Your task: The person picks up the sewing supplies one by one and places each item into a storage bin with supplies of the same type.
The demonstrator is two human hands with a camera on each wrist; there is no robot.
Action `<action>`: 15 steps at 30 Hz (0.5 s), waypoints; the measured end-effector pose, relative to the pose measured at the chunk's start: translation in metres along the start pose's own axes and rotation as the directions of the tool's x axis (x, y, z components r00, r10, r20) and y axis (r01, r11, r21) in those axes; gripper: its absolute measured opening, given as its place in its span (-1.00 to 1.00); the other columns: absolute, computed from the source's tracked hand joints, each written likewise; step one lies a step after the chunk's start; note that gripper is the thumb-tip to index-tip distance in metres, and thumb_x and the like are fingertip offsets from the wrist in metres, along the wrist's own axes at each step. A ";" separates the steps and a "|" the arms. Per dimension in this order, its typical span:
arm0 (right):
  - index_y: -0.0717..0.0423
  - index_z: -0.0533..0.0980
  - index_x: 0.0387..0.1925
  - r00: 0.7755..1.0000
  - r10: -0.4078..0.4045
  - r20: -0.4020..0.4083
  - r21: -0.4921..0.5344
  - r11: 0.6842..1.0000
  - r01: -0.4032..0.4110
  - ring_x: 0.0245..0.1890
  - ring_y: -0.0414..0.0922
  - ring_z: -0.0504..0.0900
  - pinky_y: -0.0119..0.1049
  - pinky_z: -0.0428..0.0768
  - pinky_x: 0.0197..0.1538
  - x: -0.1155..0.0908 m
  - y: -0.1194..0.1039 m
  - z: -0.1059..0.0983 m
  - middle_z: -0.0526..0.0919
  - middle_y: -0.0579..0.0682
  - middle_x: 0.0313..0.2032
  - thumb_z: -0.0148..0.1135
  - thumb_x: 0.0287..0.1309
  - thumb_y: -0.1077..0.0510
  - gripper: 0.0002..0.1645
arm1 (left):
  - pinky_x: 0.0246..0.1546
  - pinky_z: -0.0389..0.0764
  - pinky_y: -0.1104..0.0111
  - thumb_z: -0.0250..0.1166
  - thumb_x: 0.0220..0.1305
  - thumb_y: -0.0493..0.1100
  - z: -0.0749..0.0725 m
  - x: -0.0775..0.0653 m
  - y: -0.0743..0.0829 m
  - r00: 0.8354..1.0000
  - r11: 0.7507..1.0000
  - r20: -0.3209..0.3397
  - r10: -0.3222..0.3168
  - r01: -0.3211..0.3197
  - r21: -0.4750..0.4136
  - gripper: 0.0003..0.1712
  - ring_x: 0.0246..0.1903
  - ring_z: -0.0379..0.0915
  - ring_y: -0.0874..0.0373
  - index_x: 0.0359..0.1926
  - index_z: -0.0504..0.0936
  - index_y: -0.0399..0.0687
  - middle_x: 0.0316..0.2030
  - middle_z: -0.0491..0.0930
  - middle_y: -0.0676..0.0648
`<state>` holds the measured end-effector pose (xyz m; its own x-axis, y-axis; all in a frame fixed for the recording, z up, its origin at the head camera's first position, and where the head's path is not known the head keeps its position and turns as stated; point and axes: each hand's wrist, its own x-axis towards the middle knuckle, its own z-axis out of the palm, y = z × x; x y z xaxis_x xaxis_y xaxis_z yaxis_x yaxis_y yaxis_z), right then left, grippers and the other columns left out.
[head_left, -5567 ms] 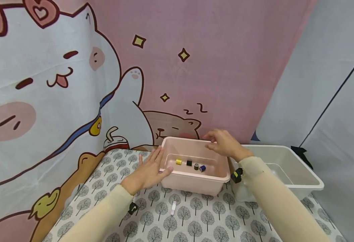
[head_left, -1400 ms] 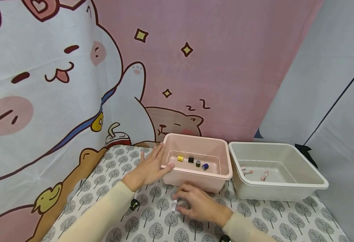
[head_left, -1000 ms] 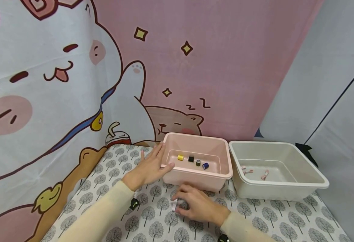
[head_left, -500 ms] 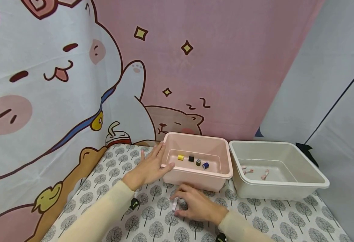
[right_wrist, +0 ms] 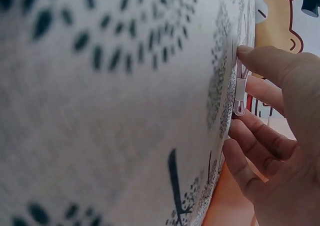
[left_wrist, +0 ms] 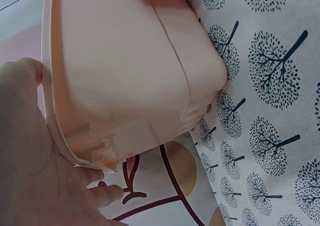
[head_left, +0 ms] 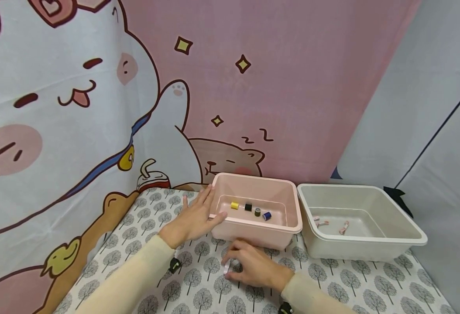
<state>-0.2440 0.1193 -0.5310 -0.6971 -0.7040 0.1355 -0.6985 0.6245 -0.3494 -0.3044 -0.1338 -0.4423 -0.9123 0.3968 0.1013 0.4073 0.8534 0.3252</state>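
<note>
My left hand (head_left: 192,220) lies on the left rim of a pink plastic tub (head_left: 269,235), fingers straight and thumb along the front edge. In the left wrist view the palm rests against the tub's corner. My right hand (head_left: 255,266) is low over the table in front of that tub. Its thumb and curled fingers pinch a small bundle of pale pink looped cord with a white band (right_wrist: 241,89), its thumb tip at one end. In the head view the fingers partly cover the bundle (head_left: 227,267).
Several small thread spools, among them a yellow one (head_left: 235,205) and a blue one (head_left: 267,216), lie inside the pink tub. To its right stands a white tub (head_left: 355,250) holding several small pinkish pieces (head_left: 344,227). A tree-print cloth (head_left: 198,301) covers the table; a printed curtain hangs behind.
From beside the tubs' back edges, my right hand has come down to the bundle on the table. Lately its fingers have shifted only slightly around it. My left hand has stayed on the rim.
</note>
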 end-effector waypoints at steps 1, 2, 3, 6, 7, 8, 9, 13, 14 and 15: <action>-0.31 0.86 0.14 1.000 -0.001 -0.001 0.001 1.000 0.001 0.17 -0.32 0.69 -0.28 0.84 0.30 0.000 0.000 0.000 0.76 -0.24 0.17 0.74 0.34 -0.17 -0.61 | 0.76 -0.27 -0.65 -0.14 0.72 0.66 0.000 0.000 0.000 1.000 1.000 -0.001 0.000 0.000 -0.001 0.27 0.93 -0.27 -0.30 0.94 -0.17 -0.15 0.94 -0.29 -0.16; -0.31 0.87 0.14 1.000 -0.002 -0.001 0.004 1.000 0.002 0.17 -0.32 0.69 -0.28 0.83 0.30 0.000 0.001 0.001 0.76 -0.24 0.17 0.74 0.34 -0.17 -0.61 | 0.76 -0.28 -0.65 -0.14 0.72 0.66 0.000 0.000 0.000 1.000 1.000 -0.001 0.000 0.000 -0.004 0.27 0.93 -0.28 -0.30 0.94 -0.17 -0.15 0.94 -0.29 -0.16; -0.31 0.87 0.14 1.000 -0.004 -0.001 0.004 1.000 0.004 0.16 -0.33 0.68 -0.29 0.83 0.29 0.000 0.001 0.001 0.76 -0.24 0.17 0.74 0.34 -0.17 -0.61 | 0.76 -0.28 -0.65 -0.14 0.72 0.65 0.000 0.000 0.000 1.000 1.000 -0.001 0.001 -0.001 -0.004 0.26 0.93 -0.27 -0.30 0.94 -0.17 -0.15 0.94 -0.29 -0.16; -0.31 0.87 0.14 1.000 -0.007 0.003 0.009 1.000 0.007 0.15 -0.35 0.67 -0.30 0.83 0.28 0.000 0.001 0.001 0.75 -0.25 0.16 0.74 0.34 -0.17 -0.62 | 0.76 -0.28 -0.65 -0.13 0.72 0.65 0.000 -0.001 0.000 1.000 1.000 -0.002 0.000 0.000 -0.007 0.26 0.93 -0.27 -0.30 0.94 -0.17 -0.15 0.94 -0.29 -0.16; -0.31 0.87 0.14 1.000 -0.006 0.004 0.010 1.000 0.006 0.15 -0.35 0.67 -0.30 0.83 0.28 0.000 0.001 0.001 0.75 -0.25 0.16 0.74 0.34 -0.17 -0.62 | 0.76 -0.28 -0.65 -0.13 0.72 0.65 0.000 -0.001 0.000 1.000 1.000 -0.002 0.001 -0.001 -0.007 0.26 0.93 -0.27 -0.30 0.94 -0.17 -0.15 0.94 -0.29 -0.16; -0.31 0.87 0.14 1.000 -0.006 0.005 0.010 1.000 0.006 0.15 -0.35 0.67 -0.30 0.83 0.29 0.000 0.001 0.001 0.74 -0.25 0.16 0.74 0.35 -0.16 -0.62 | 0.76 -0.29 -0.65 -0.13 0.72 0.65 0.000 -0.001 0.000 1.000 1.000 -0.001 0.001 -0.001 -0.008 0.26 0.93 -0.27 -0.30 0.94 -0.17 -0.15 0.94 -0.29 -0.16; -0.31 0.87 0.13 1.000 -0.007 0.005 0.010 1.000 0.007 0.16 -0.35 0.67 -0.30 0.83 0.29 0.000 0.001 0.001 0.74 -0.26 0.16 0.74 0.34 -0.16 -0.62 | 0.76 -0.28 -0.65 -0.13 0.73 0.65 0.000 -0.001 0.000 1.000 1.000 0.000 0.001 -0.001 -0.007 0.26 0.93 -0.27 -0.30 0.94 -0.17 -0.15 0.94 -0.29 -0.16; -0.30 0.87 0.14 1.000 -0.011 0.002 0.015 1.000 0.011 0.17 -0.34 0.68 -0.28 0.83 0.32 0.000 0.000 0.001 0.74 -0.25 0.16 0.74 0.35 -0.14 -0.63 | 0.76 -0.28 -0.65 -0.13 0.73 0.65 0.000 0.000 0.000 1.000 1.000 0.002 0.001 -0.001 -0.005 0.26 0.93 -0.27 -0.30 0.93 -0.17 -0.15 0.94 -0.29 -0.16; -0.29 0.87 0.14 1.000 -0.013 0.001 0.014 1.000 0.013 0.18 -0.33 0.68 -0.28 0.83 0.32 0.000 0.000 0.001 0.75 -0.25 0.16 0.74 0.36 -0.14 -0.63 | 0.76 -0.28 -0.65 -0.13 0.73 0.65 0.000 0.000 0.000 1.000 1.000 0.002 0.000 0.000 -0.004 0.26 0.93 -0.27 -0.30 0.93 -0.17 -0.16 0.94 -0.29 -0.16; -0.29 0.87 0.14 1.000 -0.015 -0.001 0.013 1.000 0.015 0.18 -0.33 0.69 -0.29 0.83 0.32 0.000 0.000 0.001 0.75 -0.25 0.17 0.74 0.36 -0.14 -0.63 | 0.76 -0.28 -0.65 -0.13 0.72 0.65 0.000 0.000 0.000 1.000 1.000 0.003 0.000 0.000 -0.004 0.26 0.93 -0.27 -0.30 0.93 -0.17 -0.16 0.94 -0.29 -0.16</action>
<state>-0.2444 0.1188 -0.5324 -0.6867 -0.7129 0.1419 -0.7068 0.6094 -0.3592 -0.3042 -0.1341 -0.4427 -0.9122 0.3976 0.0987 0.4070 0.8521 0.3291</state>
